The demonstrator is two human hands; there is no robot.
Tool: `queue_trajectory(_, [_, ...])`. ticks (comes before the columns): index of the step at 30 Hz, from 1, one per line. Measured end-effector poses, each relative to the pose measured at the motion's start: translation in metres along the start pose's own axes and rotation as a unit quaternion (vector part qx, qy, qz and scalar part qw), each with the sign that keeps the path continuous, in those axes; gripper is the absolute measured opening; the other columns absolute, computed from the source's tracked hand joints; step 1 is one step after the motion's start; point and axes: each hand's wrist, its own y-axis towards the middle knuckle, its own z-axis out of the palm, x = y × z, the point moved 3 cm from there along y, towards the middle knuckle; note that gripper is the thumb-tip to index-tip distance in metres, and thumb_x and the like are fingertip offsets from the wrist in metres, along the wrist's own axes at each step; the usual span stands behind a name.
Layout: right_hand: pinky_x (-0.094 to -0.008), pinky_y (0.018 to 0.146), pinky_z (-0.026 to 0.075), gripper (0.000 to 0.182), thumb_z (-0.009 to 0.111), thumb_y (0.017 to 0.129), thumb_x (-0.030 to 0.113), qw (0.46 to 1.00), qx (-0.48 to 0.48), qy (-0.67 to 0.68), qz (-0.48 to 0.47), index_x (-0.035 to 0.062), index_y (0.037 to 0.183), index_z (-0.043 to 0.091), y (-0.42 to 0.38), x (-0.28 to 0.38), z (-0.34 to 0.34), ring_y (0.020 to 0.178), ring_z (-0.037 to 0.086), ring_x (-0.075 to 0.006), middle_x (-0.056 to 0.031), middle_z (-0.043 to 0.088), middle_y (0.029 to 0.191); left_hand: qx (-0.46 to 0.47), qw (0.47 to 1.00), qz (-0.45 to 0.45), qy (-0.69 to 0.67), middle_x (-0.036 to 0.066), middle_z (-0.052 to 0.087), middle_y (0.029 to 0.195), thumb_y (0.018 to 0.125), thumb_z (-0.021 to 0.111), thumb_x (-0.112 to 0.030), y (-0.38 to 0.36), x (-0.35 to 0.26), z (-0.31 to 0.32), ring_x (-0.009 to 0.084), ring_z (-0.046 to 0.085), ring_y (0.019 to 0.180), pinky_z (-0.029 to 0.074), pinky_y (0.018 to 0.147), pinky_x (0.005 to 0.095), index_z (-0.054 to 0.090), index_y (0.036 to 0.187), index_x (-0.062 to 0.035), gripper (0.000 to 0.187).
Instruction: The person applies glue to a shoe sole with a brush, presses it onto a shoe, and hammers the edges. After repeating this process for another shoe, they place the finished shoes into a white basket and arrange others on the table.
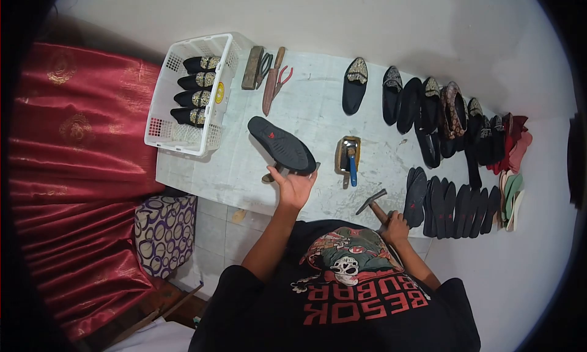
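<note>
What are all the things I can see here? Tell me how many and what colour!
Basket: one, white, far left of the table, with four black and gold shoes inside.
Hand tools: about four, brown, red and dark, beside the basket.
Table: one, pale grey.
Finished shoes: about ten, mostly black, in a row on the right.
Flat soles: about eight black, a few pale, near right edge.
Small tool: one, blue handle, on a brown holder, table centre.
Curtain: one, red, left.
Cushion: one, purple and white, under the table.
Left hand: holds one black sole.
Right hand: holds one hammer.
</note>
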Motion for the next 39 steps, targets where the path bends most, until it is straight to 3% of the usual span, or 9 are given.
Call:
queue_trajectory(5, [-0.0573, 0.096, 0.054, 0.068, 0.085, 0.073, 0.029, 0.999, 0.025, 0.014, -0.046, 0.0085, 0.128, 0.049, 0.018, 0.004, 0.000, 0.118, 0.061, -0.0425, -0.0178, 0.060, 0.125, -0.120, 0.972, 0.154, 0.134, 0.005, 0.055, 0.098, 0.104, 0.050, -0.063, -0.016, -0.024, -0.049, 0.0210, 0.056, 0.093, 0.044, 0.088, 0.0373, 0.050, 0.121, -0.0111, 0.055])
queue_trajectory(8, [-0.0556, 0.092, 0.055, 0.057, 0.082, 0.074, 0.020, 0.993, -0.016, 0.036, -0.110, 0.0058, 0.121, 0.054, 0.012, 0.001, -0.001, 0.116, 0.061, -0.0438, -0.0195, 0.060, 0.124, -0.155, 0.948, 0.241, 0.137, 0.001, 0.050, 0.090, 0.102, 0.053, -0.061, -0.008, -0.067, -0.054, 0.0183, 0.054, 0.083, 0.045, 0.083, 0.0382, 0.049, 0.107, -0.0152, 0.046])
queue_trajectory(13, [-0.0571, 0.088, 0.054, 0.038, 0.070, 0.080, 0.008, 0.992, -0.048, 0.061, -0.098, 0.0031, 0.116, 0.057, 0.030, -0.002, 0.015, 0.102, 0.065, -0.0486, -0.0237, 0.062, 0.116, -0.174, 0.924, 0.278, 0.198, 0.010, 0.059, 0.126, 0.101, 0.055, -0.062, 0.042, -0.133, -0.035, 0.0269, 0.059, 0.119, 0.041, 0.111, 0.0452, 0.048, 0.139, -0.0075, 0.067])
queue_trajectory(19, [-0.0543, 0.093, 0.055, 0.044, 0.070, 0.083, 0.024, 0.997, 0.033, 0.050, 0.052, 0.0038, 0.121, 0.060, 0.021, 0.013, 0.009, 0.108, 0.070, -0.0446, -0.0271, 0.073, 0.112, -0.030, 0.993, 0.074, 0.090, 0.015, 0.055, 0.147, 0.097, 0.052, -0.075, 0.106, -0.153, -0.004, 0.0318, 0.055, 0.131, 0.041, 0.116, 0.0496, 0.034, 0.157, -0.0092, 0.090])
queue_trajectory(25, [-0.0503, 0.085, 0.059, 0.048, 0.075, 0.082, 0.033, 0.991, 0.009, 0.092, 0.092, 0.0008, 0.117, 0.064, -0.045, 0.015, 0.036, 0.092, 0.075, -0.0406, -0.0241, 0.075, 0.094, 0.045, 0.991, -0.017, 0.124, 0.011, 0.060, 0.145, 0.098, 0.054, -0.071, 0.103, -0.122, 0.036, 0.0314, 0.054, 0.139, 0.043, 0.119, 0.0521, 0.046, 0.146, -0.0159, 0.074])
queue_trajectory(30, [-0.0353, 0.060, 0.049, 0.026, 0.070, 0.084, 0.023, 0.879, 0.121, 0.409, 0.213, 0.0012, 0.097, 0.068, -0.131, 0.033, 0.048, 0.062, 0.059, -0.0190, -0.0068, 0.061, 0.073, 0.005, 0.999, -0.006, 0.037, 0.008, 0.066, 0.126, 0.096, 0.069, -0.056, 0.119, -0.118, 0.014, 0.0295, 0.064, 0.120, 0.050, 0.110, 0.0536, 0.057, 0.134, -0.0198, 0.054])
queue_trajectory(35, [-0.0321, 0.055, 0.043, 0.015, 0.067, 0.081, 0.016, 0.725, 0.120, 0.594, 0.327, 0.0015, 0.084, 0.069, -0.183, 0.048, 0.074, 0.057, 0.052, -0.0174, -0.0044, 0.059, 0.071, 0.013, 0.998, -0.034, 0.045, 0.009, 0.067, 0.123, 0.094, 0.070, -0.059, 0.120, -0.124, 0.012, 0.0293, 0.065, 0.117, 0.051, 0.109, 0.0522, 0.059, 0.130, -0.0185, 0.056])
queue_trajectory(37, [-0.0316, 0.057, 0.044, 0.009, 0.065, 0.079, 0.011, 0.817, 0.112, 0.545, 0.154, 0.0036, 0.082, 0.061, -0.197, 0.076, 0.036, 0.060, 0.053, -0.0175, -0.0042, 0.056, 0.070, 0.004, 0.998, -0.050, 0.032, 0.008, 0.066, 0.128, 0.094, 0.066, -0.066, 0.113, -0.127, 0.022, 0.0297, 0.064, 0.121, 0.049, 0.110, 0.0528, 0.059, 0.132, -0.0177, 0.062])
queue_trajectory(39, [-0.0316, 0.057, 0.045, 0.010, 0.064, 0.078, 0.009, 0.766, 0.095, 0.617, 0.155, 0.0049, 0.080, 0.055, -0.203, 0.113, 0.000, 0.062, 0.054, -0.0171, -0.0036, 0.054, 0.069, 0.011, 0.997, -0.066, 0.024, 0.008, 0.065, 0.133, 0.093, 0.060, -0.073, 0.112, -0.129, 0.024, 0.0301, 0.061, 0.126, 0.047, 0.112, 0.0527, 0.058, 0.135, -0.0173, 0.069])
